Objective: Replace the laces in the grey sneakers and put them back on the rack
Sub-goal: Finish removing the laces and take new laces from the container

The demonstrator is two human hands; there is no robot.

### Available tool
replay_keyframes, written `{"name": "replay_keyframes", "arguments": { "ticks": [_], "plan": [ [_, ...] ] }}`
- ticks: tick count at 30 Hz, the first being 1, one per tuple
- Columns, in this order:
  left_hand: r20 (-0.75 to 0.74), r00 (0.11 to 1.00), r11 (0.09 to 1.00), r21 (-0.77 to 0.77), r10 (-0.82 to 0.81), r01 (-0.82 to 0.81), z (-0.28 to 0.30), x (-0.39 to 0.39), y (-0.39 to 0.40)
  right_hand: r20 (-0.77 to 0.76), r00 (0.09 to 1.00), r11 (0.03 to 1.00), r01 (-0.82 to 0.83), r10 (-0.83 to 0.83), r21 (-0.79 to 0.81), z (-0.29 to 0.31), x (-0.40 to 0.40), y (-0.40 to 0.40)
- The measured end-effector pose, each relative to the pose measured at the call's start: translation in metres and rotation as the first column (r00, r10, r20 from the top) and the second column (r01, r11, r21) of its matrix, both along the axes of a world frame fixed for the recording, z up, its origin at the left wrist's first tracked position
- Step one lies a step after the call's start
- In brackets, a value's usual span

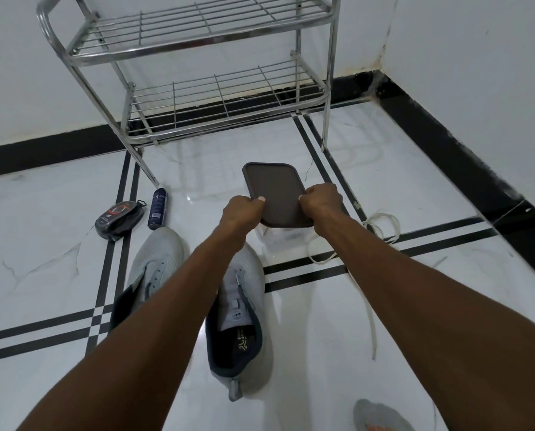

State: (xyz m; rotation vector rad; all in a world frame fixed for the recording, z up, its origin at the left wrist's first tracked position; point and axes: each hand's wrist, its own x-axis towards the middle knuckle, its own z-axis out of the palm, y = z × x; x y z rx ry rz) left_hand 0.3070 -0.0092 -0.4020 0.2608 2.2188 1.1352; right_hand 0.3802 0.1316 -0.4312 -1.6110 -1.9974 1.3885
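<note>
Two grey sneakers lie side by side on the tiled floor under my forearms: the left sneaker [159,259] and the right sneaker [239,325], both without laces in their eyelets. My left hand [241,209] and my right hand [322,202] each grip a near corner of a brown lid [274,191], held over a clear container [278,237] of which only a little shows. A white lace [381,230] lies loose on the floor to the right. The steel shoe rack [197,88] stands against the wall ahead, its two visible shelves bare.
A dark spray can [158,208] and a black shoe-polish sponge [120,219] lie on the floor left of the sneakers. A grey and orange object [381,415] shows at the bottom edge. Walls meet in a corner at the right.
</note>
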Motion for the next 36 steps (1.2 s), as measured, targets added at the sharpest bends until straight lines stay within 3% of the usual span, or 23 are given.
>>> {"name": "replay_keyframes", "arguments": {
  "ticks": [3, 5, 9, 15, 21, 24, 26, 28, 30, 31, 33, 36],
  "plan": [
    [0.25, 0.968, 0.997, 0.063, 0.018, -0.035, 0.024, -0.005, 0.0, -0.013, 1.0, 1.0, 0.002, -0.002, -0.01, 0.003, 0.0, 0.001],
    [0.329, 0.944, 0.998, 0.07, -0.021, -0.002, 0.038, -0.005, 0.003, -0.025, 1.0, 1.0, 0.006, -0.007, -0.022, 0.005, 0.001, 0.0],
    [0.291, 0.953, 0.995, 0.077, -0.09, 0.07, 0.05, 0.001, 0.013, -0.07, 0.998, 0.997, 0.006, -0.011, -0.076, 0.01, 0.003, -0.005],
    [0.194, 0.98, 0.978, 0.19, 0.044, -0.082, 0.041, 0.002, 0.013, -0.093, 0.995, 0.996, 0.024, -0.032, -0.09, 0.019, 0.005, 0.003],
    [0.424, 0.89, 0.803, 0.465, 0.168, -0.373, 0.034, -0.019, -0.011, -0.283, 0.957, 0.998, 0.052, -0.056, -0.023, 0.037, -0.003, 0.014],
    [0.489, 0.831, 0.652, 0.543, 0.266, -0.529, 0.021, -0.037, -0.036, -0.33, 0.932, 0.987, -0.158, 0.149, -0.001, 0.037, -0.005, 0.009],
    [0.515, 0.796, 0.58, 0.558, 0.319, -0.593, 0.012, -0.044, -0.052, -0.118, 0.863, 0.87, -0.479, 0.491, 0.116, 0.029, -0.015, 0.007],
    [0.531, 0.774, 0.551, 0.553, 0.345, -0.625, 0.004, -0.046, -0.063, 0.294, 0.616, 0.615, -0.781, 0.73, 0.111, 0.018, -0.029, 0.003],
    [0.534, 0.772, 0.544, 0.556, 0.345, -0.628, -0.001, -0.045, -0.072, 0.557, 0.369, 0.421, -0.906, 0.744, 0.038, 0.001, -0.045, -0.001],
    [0.529, 0.773, 0.54, 0.561, 0.349, -0.628, -0.004, -0.046, -0.075, 0.62, 0.302, 0.372, -0.928, 0.724, 0.018, -0.009, -0.051, -0.002],
    [0.525, 0.778, 0.536, 0.571, 0.344, -0.622, -0.011, -0.046, -0.078, 0.681, 0.259, 0.328, -0.944, 0.685, 0.029, -0.023, -0.056, -0.002],
    [0.535, 0.777, 0.554, 0.557, 0.331, -0.619, -0.024, -0.053, -0.082, 0.721, 0.275, 0.315, -0.946, 0.636, 0.082, -0.038, -0.061, -0.001]
  ]
}}
